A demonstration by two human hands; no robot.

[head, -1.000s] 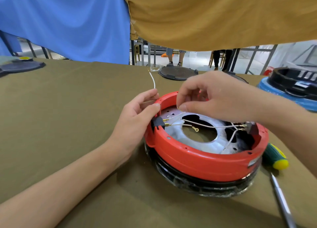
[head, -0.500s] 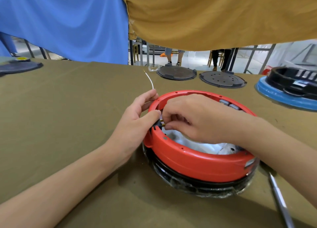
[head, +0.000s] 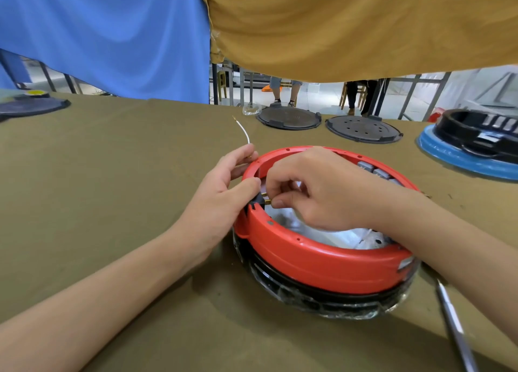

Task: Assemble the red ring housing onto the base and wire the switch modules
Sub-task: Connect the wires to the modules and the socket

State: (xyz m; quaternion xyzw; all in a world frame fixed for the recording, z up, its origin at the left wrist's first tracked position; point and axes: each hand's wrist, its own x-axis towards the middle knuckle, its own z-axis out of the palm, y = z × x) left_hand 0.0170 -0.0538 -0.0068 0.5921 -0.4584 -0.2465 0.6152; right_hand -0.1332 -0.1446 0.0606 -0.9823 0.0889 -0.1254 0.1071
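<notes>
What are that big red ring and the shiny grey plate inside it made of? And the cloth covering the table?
The red ring housing looks like moulded plastic: smooth, soft sheen, uniform colour. The grey inner plate seems to be pressed metal, judging by its bright silvery reflections. The olive table cover looks like matte woven fabric, with soft creases.

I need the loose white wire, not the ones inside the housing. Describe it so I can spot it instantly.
Start at the red ring housing mid-table and go to its far-left rim, where the left hand rests. The loose white wire rises from between that hand's fingertips and curves away over the olive cloth. Unlike the others, it stands outside the ring, its end bare.
</notes>
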